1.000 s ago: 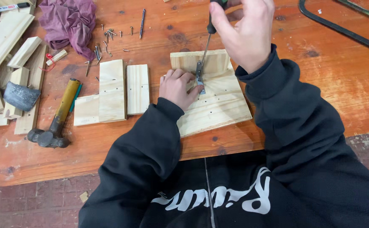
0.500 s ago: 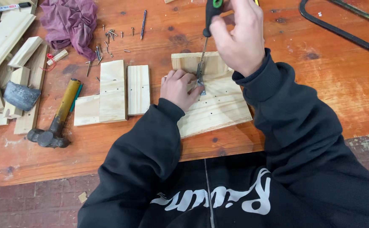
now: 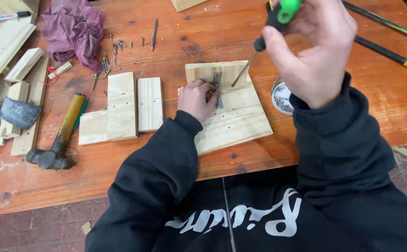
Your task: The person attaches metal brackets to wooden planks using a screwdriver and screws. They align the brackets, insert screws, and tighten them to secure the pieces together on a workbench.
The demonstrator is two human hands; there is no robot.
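A: Head view, and we're looking straight down at our orange-stained workbench (image 3: 306, 135). Our right hand (image 3: 313, 56) is up at one o'clock, fingers wrapped closed around the green-and-black handle of a screwdriver (image 3: 264, 42).

B: And the shaft slants down toward seven o'clock from that fist. The tip sits over the upright back board of the pine assembly (image 3: 229, 107), just to the right of the metal bracket (image 3: 217, 88). We can't tell whether the tip touches the wood.

A: Our left hand (image 3: 198, 99) lies on the flat board at the centre, fingers curled and pressing at the bracket, fingertips touching it. Whether a screw is pinched there, we can't tell.

B: Just beside the assembly at three o'clock, a small round tin of screws (image 3: 282, 99), partly hidden behind our right sleeve.

A: Out at nine o'clock, a hammer (image 3: 59, 140) with a yellowish handle lies near the bench edge, and between it and our left hand are the joined pine pieces (image 3: 119, 109).

B: Eleven o'clock: a purple rag (image 3: 73, 25), with loose screws (image 3: 115, 51) scattered just beside it. Far left, a pile of wood offcuts (image 3: 7, 79).

A: Up at two o'clock, a saw with a yellow handle (image 3: 399, 53).
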